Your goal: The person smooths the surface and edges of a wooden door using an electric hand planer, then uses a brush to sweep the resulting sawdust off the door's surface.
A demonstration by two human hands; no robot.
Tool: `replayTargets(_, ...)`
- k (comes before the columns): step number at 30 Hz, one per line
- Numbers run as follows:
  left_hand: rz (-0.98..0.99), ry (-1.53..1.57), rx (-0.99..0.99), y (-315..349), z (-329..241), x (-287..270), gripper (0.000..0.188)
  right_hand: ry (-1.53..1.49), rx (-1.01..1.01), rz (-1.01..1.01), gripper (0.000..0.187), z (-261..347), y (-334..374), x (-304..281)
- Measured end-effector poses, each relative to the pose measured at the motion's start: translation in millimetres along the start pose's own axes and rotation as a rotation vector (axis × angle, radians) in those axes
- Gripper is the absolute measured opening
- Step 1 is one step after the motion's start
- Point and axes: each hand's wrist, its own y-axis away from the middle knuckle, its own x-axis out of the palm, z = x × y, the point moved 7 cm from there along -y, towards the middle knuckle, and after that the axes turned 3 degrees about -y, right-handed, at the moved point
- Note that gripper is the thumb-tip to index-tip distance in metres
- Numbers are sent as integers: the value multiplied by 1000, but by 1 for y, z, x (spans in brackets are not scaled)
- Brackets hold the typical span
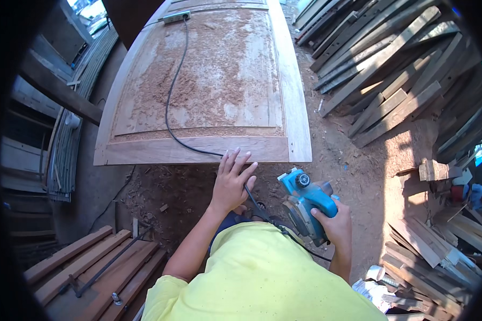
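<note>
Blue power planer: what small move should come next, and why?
Probably the left hand should ease the black cord aside first: it runs across the wooden panel and over its near edge, passing by that hand, while the right hand holds the planer off the panel.

"What can be seen on the right?"

"Long wooden beams point(380, 63) are piled at a slant on the bare ground point(353, 208). Lower down, more boards point(420, 241) are heaped, and a crumpled white bundle point(370, 291) is left near them."

"And on the left?"

"Thin strips point(64, 160) are stacked lengthwise, with a white cup-like thing point(72, 120) seen against them. In the lower corner, planks point(83, 266) are laid side by side, crossed by a dark bar point(110, 264)."
</note>
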Motion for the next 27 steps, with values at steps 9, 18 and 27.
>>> replayTargets(9,244,-229,165,-57,-48,151,98,-141,276,-396,29,-125,97,-74)
replayTargets(18,235,-257,144,-54,-48,144,89,-195,351,-386,26,-144,91,-77)
replayTargets(27,-54,-138,-14,45,26,56,36,-12,-9,-253,37,-112,19,-45)
